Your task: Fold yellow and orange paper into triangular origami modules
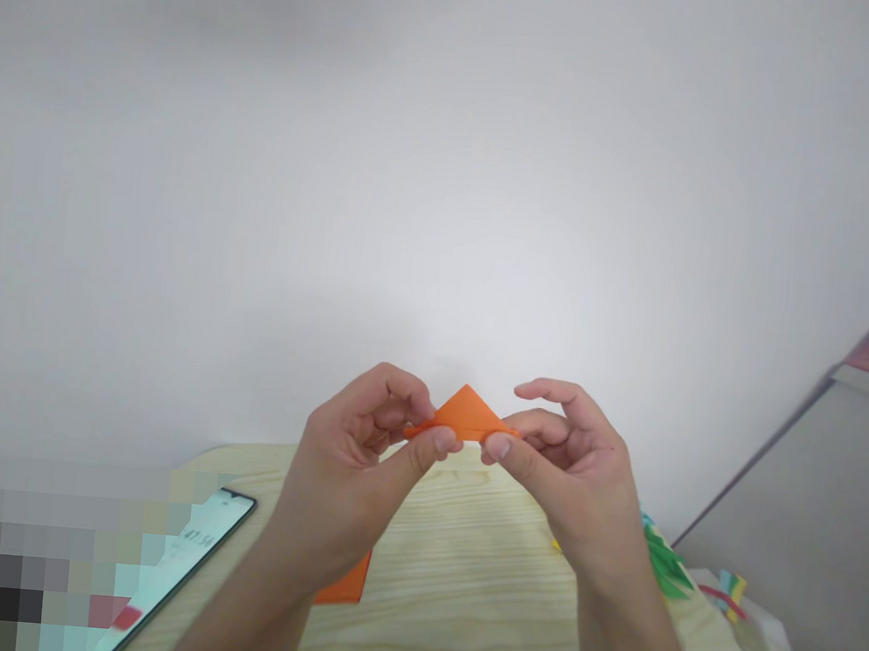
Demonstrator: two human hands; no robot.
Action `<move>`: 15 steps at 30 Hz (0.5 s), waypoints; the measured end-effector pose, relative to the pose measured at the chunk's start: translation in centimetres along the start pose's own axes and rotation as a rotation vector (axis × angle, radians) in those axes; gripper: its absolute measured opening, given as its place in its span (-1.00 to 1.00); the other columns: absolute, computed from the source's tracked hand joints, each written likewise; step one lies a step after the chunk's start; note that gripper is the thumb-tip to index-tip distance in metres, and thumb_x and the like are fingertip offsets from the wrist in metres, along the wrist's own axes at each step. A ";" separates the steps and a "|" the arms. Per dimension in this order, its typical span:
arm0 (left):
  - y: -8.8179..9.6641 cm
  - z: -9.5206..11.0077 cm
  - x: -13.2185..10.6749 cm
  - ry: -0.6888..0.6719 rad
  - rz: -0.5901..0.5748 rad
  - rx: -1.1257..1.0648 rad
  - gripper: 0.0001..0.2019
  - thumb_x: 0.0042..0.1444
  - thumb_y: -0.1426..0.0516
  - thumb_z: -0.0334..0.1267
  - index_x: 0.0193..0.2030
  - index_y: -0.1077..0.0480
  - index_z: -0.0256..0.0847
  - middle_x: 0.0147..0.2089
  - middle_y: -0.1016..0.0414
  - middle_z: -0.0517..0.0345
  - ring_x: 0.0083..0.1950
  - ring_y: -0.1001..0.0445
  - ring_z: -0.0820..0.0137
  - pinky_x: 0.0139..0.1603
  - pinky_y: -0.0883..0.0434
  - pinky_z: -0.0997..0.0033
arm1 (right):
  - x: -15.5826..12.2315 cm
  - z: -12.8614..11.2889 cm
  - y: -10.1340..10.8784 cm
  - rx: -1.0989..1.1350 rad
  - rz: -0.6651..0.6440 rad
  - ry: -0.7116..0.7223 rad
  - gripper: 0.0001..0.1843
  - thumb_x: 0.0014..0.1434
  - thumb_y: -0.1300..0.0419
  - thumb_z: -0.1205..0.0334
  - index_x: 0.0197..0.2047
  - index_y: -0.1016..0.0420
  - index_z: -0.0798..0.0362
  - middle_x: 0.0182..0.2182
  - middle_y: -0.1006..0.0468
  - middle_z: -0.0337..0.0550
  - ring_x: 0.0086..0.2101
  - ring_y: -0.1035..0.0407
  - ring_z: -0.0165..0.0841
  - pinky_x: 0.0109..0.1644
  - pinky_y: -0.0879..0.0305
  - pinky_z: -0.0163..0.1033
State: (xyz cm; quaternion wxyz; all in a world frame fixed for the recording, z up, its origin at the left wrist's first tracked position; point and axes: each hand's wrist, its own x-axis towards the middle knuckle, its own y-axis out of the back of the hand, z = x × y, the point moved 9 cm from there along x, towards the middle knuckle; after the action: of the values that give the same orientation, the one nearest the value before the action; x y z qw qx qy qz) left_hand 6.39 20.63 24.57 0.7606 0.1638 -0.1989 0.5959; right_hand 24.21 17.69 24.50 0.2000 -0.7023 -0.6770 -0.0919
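Between my two hands, raised above the table, is a small piece of folded orange paper (465, 410) with a triangular peak pointing up and a flat strip along its lower edge. My left hand (364, 450) pinches its left end between thumb and fingers. At the other end, my right hand (574, 467) grips it with the thumb in front, while the index finger is lifted off and bent. The fingertips behind the paper are partly hidden. Below my left wrist lies an orange sheet (345, 584), partly covered by the forearm.
On the pale wood-grain table (460, 568), a phone (195, 557) lies at the left, partly pixelated. Something green and shiny (667, 565) sits at the right edge by my forearm. A white wall (447, 166) stands behind, with a grey panel (827, 497) at the right.
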 end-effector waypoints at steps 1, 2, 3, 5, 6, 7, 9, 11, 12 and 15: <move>0.1 0.1 0.0 0.001 0.013 -0.010 -0.76 0.19 -0.37 -0.26 -0.22 -0.37 -0.13 -0.38 -0.53 0.31 -0.36 -0.46 0.51 -0.33 -0.36 0.53 | 0.1 0.1 -0.1 0.017 -0.020 -0.006 -0.54 0.12 -0.53 0.30 0.04 -0.51 -0.10 -0.32 -0.73 -0.27 -0.32 -0.55 -0.38 -0.19 -0.44 -0.27; 0.1 0.1 0.0 0.004 0.023 -0.021 -0.76 0.19 -0.37 -0.25 -0.23 -0.36 -0.13 -0.38 -0.54 0.31 -0.36 -0.47 0.51 -0.33 -0.37 0.53 | 0.2 0.3 -0.2 0.021 -0.041 -0.009 -0.56 0.11 -0.54 0.29 0.03 -0.56 -0.09 -0.29 -0.74 -0.25 -0.31 -0.55 -0.38 -0.19 -0.44 -0.27; 0.1 0.1 0.0 0.007 0.027 -0.032 -0.76 0.19 -0.38 -0.25 -0.23 -0.36 -0.13 -0.38 -0.55 0.31 -0.36 -0.48 0.51 -0.33 -0.37 0.53 | 0.3 0.5 -0.3 0.008 -0.063 -0.010 -0.64 0.11 -0.53 0.27 -0.03 -0.61 -0.06 -0.28 -0.74 -0.23 -0.30 -0.54 -0.38 -0.19 -0.44 -0.27; 0.0 0.1 0.1 0.008 0.020 -0.047 -0.76 0.18 -0.38 -0.26 -0.23 -0.37 -0.13 -0.38 -0.57 0.29 -0.35 -0.49 0.49 -0.32 -0.39 0.52 | 0.4 0.8 -0.3 -0.061 -0.091 -0.009 -0.85 0.16 -0.50 0.21 -0.20 -0.69 0.00 -0.32 -0.74 -0.19 -0.32 -0.53 -0.37 -0.21 -0.43 -0.27; -0.1 0.0 0.1 0.006 0.015 -0.049 -0.77 0.18 -0.38 -0.26 -0.23 -0.37 -0.13 -0.37 -0.57 0.29 -0.34 -0.50 0.49 -0.31 -0.39 0.52 | 0.4 0.9 -0.2 -0.099 -0.093 -0.012 -0.88 0.18 -0.49 0.18 -0.27 -0.70 0.02 -0.36 -0.73 -0.17 -0.34 -0.53 -0.37 -0.23 -0.42 -0.27; -0.2 0.0 0.2 0.003 0.011 -0.050 -0.77 0.18 -0.38 -0.28 -0.22 -0.38 -0.12 -0.38 -0.57 0.29 -0.34 -0.49 0.49 -0.31 -0.38 0.52 | 0.4 0.9 -0.1 -0.129 -0.090 -0.017 -0.86 0.19 -0.48 0.14 -0.32 -0.71 0.03 -0.39 -0.73 -0.16 -0.35 -0.52 -0.36 -0.24 -0.41 -0.26; -0.2 0.0 0.3 -0.003 0.010 -0.051 -0.77 0.16 -0.38 -0.32 -0.22 -0.38 -0.12 -0.37 -0.55 0.30 -0.34 -0.48 0.49 -0.30 -0.37 0.51 | 0.4 0.8 0.1 -0.157 -0.076 -0.024 -0.81 0.18 -0.48 0.09 -0.34 -0.71 0.03 -0.41 -0.73 -0.16 -0.37 -0.53 -0.35 -0.25 -0.41 -0.24; -0.2 -0.1 0.3 -0.002 0.009 -0.055 -0.76 0.14 -0.39 -0.36 -0.22 -0.39 -0.12 -0.36 -0.54 0.30 -0.34 -0.47 0.49 -0.30 -0.37 0.50 | 0.3 0.6 0.2 -0.171 -0.070 -0.041 -0.79 0.18 -0.48 0.06 -0.33 -0.73 0.02 -0.40 -0.74 -0.14 -0.36 -0.55 -0.33 -0.23 -0.42 -0.22; -0.2 0.0 0.3 -0.003 0.012 -0.058 -0.75 0.13 -0.39 -0.37 -0.22 -0.39 -0.12 -0.37 -0.54 0.30 -0.34 -0.46 0.48 -0.30 -0.37 0.50 | 0.3 0.5 0.2 -0.177 -0.073 -0.050 -0.79 0.18 -0.48 0.05 -0.33 -0.73 0.02 -0.40 -0.74 -0.14 -0.36 -0.56 -0.32 -0.22 -0.43 -0.22; -0.2 0.2 0.3 -0.002 0.016 -0.053 -0.76 0.12 -0.39 -0.38 -0.23 -0.40 -0.13 -0.38 -0.55 0.29 -0.34 -0.47 0.47 -0.29 -0.37 0.48 | 0.2 0.5 0.2 -0.195 -0.084 -0.080 -0.78 0.20 -0.47 0.04 -0.32 -0.75 0.01 -0.39 -0.75 -0.13 -0.33 -0.57 -0.31 -0.17 -0.44 -0.21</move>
State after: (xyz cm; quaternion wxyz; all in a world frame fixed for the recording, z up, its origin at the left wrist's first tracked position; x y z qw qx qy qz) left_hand 6.65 20.72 24.88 0.7598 0.1427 -0.2164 0.5963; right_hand 24.32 18.10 24.10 0.0996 -0.6926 -0.7011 -0.1375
